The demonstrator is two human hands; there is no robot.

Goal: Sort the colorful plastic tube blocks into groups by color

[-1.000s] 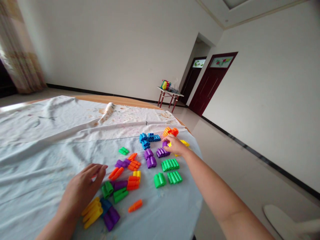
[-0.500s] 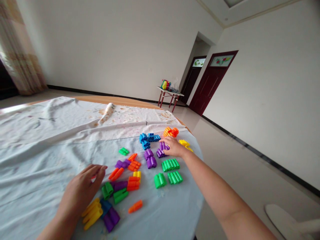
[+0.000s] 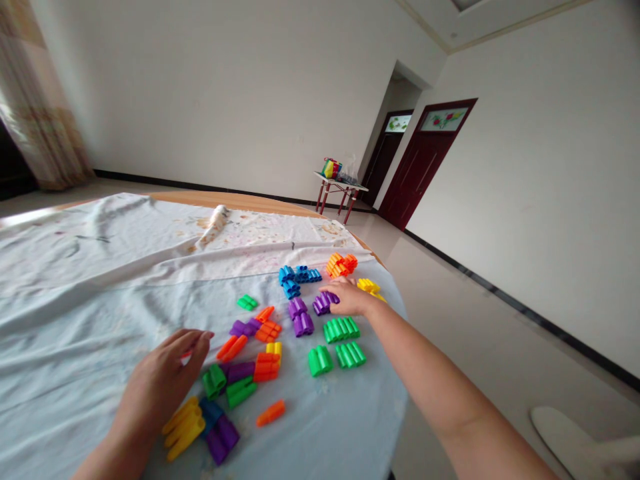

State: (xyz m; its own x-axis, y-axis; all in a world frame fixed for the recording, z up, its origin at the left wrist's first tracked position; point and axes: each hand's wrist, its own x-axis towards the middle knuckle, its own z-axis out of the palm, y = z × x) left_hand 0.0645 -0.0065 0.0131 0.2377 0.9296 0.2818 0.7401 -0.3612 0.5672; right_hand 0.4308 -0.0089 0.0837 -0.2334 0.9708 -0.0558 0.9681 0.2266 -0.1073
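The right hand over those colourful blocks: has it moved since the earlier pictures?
Yes: the right hand has shifted slightly toward the person, sitting closer to the green plastic block, which has stayed put.

Plastic tube blocks [image 3: 341, 329], purple, green, orange, blue, yellow, lying in loose clusters

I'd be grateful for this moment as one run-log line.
left hand: beside green block | right hand: open, beside purple block

The left hand [image 3: 159, 381] and right hand [image 3: 349, 298] are bare, as is the right forearm [image 3: 430, 373].
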